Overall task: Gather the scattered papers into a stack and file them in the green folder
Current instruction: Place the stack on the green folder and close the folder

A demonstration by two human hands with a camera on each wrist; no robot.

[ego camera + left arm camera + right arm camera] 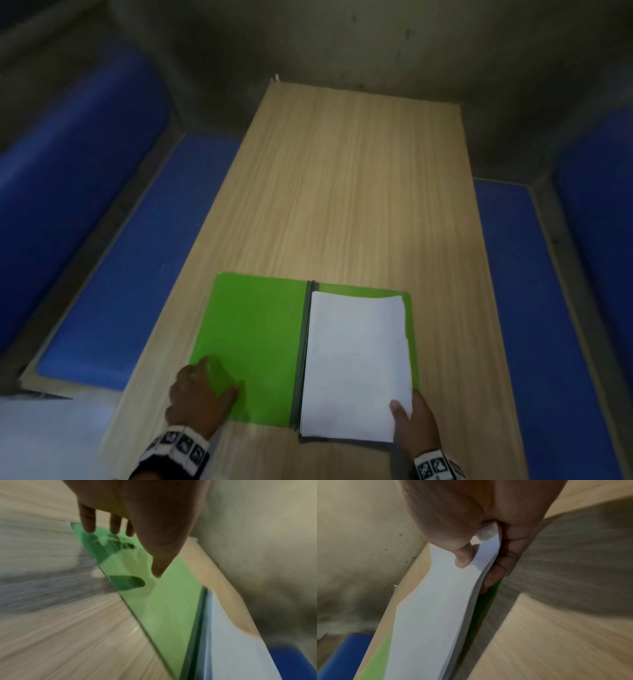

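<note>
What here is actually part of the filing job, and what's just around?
Part of the job:
green folder, lying open
paper stack on its right half
left hand on the left flap
right hand pinching the stack's corner

Just around:
wooden table
blue benches

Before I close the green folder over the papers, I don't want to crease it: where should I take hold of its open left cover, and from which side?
Take the green folder's left cover at its free outer edge, coming from the left. That edge lies flat on the table, farthest from the dark spine, where the left hand already rests. The right hand pinches the paper stack.
</note>
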